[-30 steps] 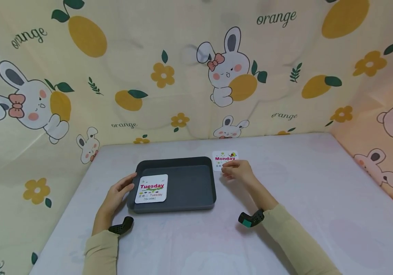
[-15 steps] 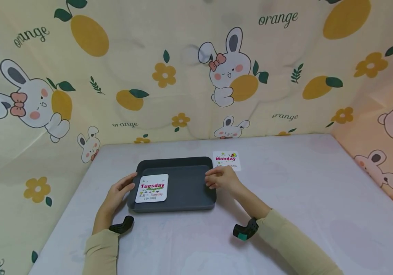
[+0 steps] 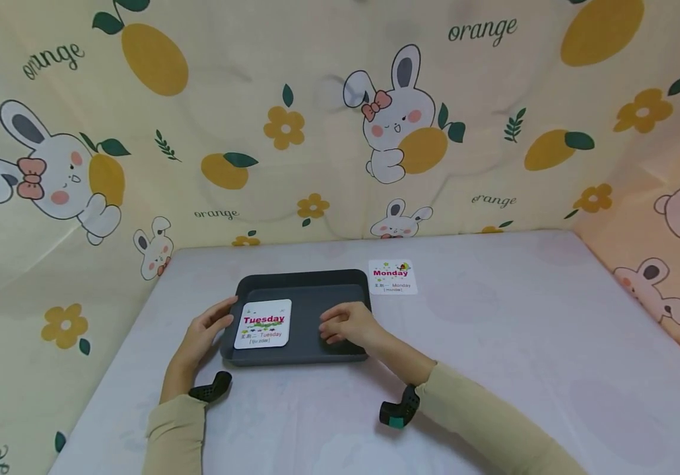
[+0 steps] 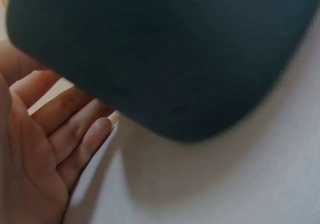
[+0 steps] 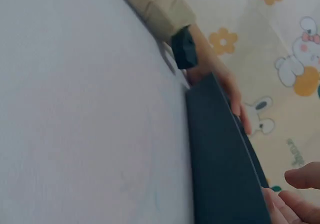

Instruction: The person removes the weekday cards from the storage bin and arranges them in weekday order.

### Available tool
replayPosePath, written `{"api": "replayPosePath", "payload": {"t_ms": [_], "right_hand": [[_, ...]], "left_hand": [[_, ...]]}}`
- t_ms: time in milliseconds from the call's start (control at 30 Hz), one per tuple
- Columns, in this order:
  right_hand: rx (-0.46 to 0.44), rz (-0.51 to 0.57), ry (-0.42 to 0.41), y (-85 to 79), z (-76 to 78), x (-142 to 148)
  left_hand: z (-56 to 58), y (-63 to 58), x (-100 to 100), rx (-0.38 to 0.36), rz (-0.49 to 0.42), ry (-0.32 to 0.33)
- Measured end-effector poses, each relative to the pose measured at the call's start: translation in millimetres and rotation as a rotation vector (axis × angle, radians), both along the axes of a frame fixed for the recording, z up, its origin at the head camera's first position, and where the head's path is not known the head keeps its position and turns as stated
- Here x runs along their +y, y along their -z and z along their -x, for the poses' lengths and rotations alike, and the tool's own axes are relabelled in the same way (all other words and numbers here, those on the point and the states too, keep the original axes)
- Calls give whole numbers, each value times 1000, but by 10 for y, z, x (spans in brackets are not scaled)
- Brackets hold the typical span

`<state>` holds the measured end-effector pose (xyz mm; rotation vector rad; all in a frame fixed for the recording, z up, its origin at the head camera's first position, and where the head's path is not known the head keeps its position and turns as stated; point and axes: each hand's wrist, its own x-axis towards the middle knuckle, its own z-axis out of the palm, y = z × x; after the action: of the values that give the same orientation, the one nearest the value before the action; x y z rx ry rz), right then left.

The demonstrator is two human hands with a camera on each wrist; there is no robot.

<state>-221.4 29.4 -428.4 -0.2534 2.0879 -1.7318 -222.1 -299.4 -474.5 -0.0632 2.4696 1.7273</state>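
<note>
My left hand holds the left side of a dark grey tray, its thumb and fingertips at the rim. In the left wrist view the tray hides some of the left fingertips. A white "Tuesday" card lies in the left part of the tray. My right hand hovers over the right part with loosely bent fingers and nothing visible between them. In the right wrist view the right thumb stands apart from the fingers. A "Monday" card lies on the table beyond the tray's right corner.
The table is covered by a pale cloth. A cream cloth printed with rabbits and oranges hangs behind it and along the sides. Each wrist wears a black device, such as the right wrist camera.
My right hand has moved left and nearer, from the Monday card to above the inside of the tray, leaving that card uncovered. The left hand, tray and cards have stayed in place.
</note>
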Motion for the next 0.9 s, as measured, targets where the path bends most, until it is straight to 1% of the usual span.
{"api": "replayPosePath", "payload": {"t_ms": [167,300,500,733,900], "right_hand": [[-25,-4,1,42,-9,-146],[-67,4,8,71,-7,-242],[-135,15,23,93,23,-384],[-268,76,76,113,87,-547],[-317,89,128,115,130,-621]], "left_hand": [[12,25,-1,25,25,7],[16,39,3,43,44,6],[7,16,0,27,49,4],[2,2,-6,13,61,3],[8,9,7,6,69,1]]}}
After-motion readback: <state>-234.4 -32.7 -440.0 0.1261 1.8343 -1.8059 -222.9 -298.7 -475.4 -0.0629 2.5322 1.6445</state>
